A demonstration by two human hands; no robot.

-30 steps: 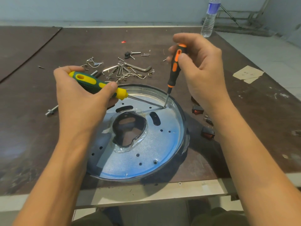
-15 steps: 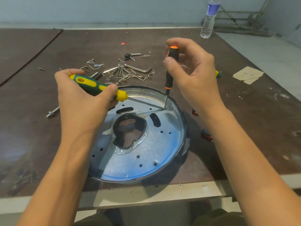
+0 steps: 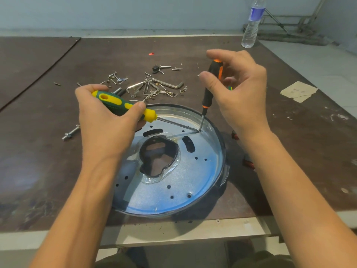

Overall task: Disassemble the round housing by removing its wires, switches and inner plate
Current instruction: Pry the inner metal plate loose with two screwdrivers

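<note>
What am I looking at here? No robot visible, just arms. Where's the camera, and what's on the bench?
There is no robot: a person works with bare hands. Every picture comes from one wide-angle camera on the person's head, looking forward and down. The left hand grips a green-and-yellow screwdriver; the right hand pinches a black-and-orange screwdriver, nearly upright. Both tips meet just inside the far rim of the round housing, which lies on the brown table. Behind it lie loose screws and wires and a hex key; a bolt lies to its left. A water bottle stands at the far right corner. Small red parts, perhaps switches, are half hidden by the right arm.
</note>
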